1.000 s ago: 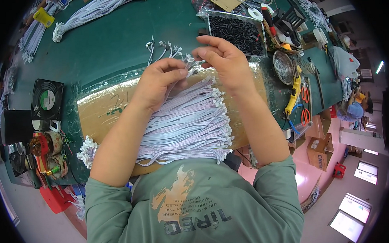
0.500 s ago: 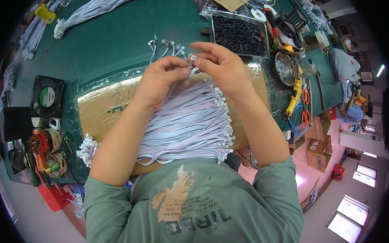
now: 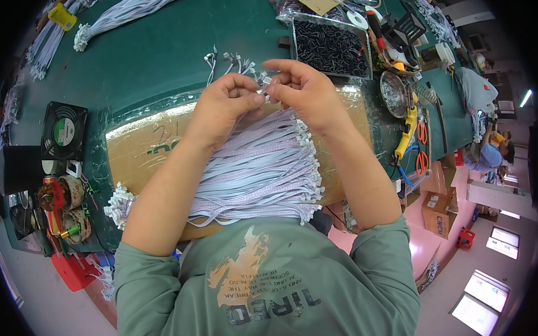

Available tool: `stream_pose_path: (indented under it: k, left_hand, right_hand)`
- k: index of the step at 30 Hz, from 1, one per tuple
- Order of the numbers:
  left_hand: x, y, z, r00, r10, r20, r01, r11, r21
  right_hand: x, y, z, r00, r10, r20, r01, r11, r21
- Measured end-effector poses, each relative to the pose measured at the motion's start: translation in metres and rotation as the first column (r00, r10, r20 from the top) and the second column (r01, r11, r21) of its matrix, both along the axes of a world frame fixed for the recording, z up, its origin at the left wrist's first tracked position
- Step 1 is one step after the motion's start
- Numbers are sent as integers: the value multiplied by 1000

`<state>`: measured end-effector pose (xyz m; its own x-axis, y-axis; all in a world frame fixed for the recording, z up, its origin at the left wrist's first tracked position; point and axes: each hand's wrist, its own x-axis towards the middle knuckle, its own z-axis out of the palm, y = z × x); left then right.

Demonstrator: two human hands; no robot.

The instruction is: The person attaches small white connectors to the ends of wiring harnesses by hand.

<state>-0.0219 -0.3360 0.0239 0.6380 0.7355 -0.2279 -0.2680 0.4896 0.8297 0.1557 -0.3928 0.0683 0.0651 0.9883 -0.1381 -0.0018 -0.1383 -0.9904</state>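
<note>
Above the far edge of a cardboard sheet, my left hand (image 3: 230, 104) pinches a white ribbon cable near its end. My right hand (image 3: 302, 93) closes thumb and fingers at the same end, around a small white connector (image 3: 266, 81). Below my hands lies a thick bundle of white ribbon cables (image 3: 251, 174), with white connectors gathered at both sides. Just beyond my left hand, several short cable ends with connectors (image 3: 233, 62) rest on the green table. The exact contact of my fingertips on the connector is partly hidden.
A clear tray of small black parts (image 3: 330, 47) stands beyond my right hand. To the right lie a metal bowl (image 3: 393, 94), a yellow tool (image 3: 406, 136) and orange-handled scissors (image 3: 422, 145). A black fan (image 3: 65, 132) stands at left; another cable bundle (image 3: 133, 18) lies at the far left.
My right thumb and fingers have shifted slightly at the connector, which now sits tilted and a little lower. Both hands otherwise stay in the same place.
</note>
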Motion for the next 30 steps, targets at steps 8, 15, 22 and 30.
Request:
stream_pose_path:
  k: [8, 15, 22, 30]
  left_hand:
    - [0, 0, 1, 998, 29, -53, -26, 999, 47]
    - [2, -17, 26, 822, 320, -471, 167, 655, 737]
    - [8, -20, 9, 601, 267, -753, 670, 346, 657]
    - [4, -16, 9, 712, 241, -659, 482, 515, 709]
  right_hand:
    - [7, 4, -3, 999, -8, 39, 8, 1000, -10]
    - [15, 32, -21, 931, -113, 347, 111, 993, 26]
    - [-3, 58, -30, 479, -123, 869, -64, 983, 175]
    - [49, 60, 1, 329, -377, 866, 98, 925, 366]
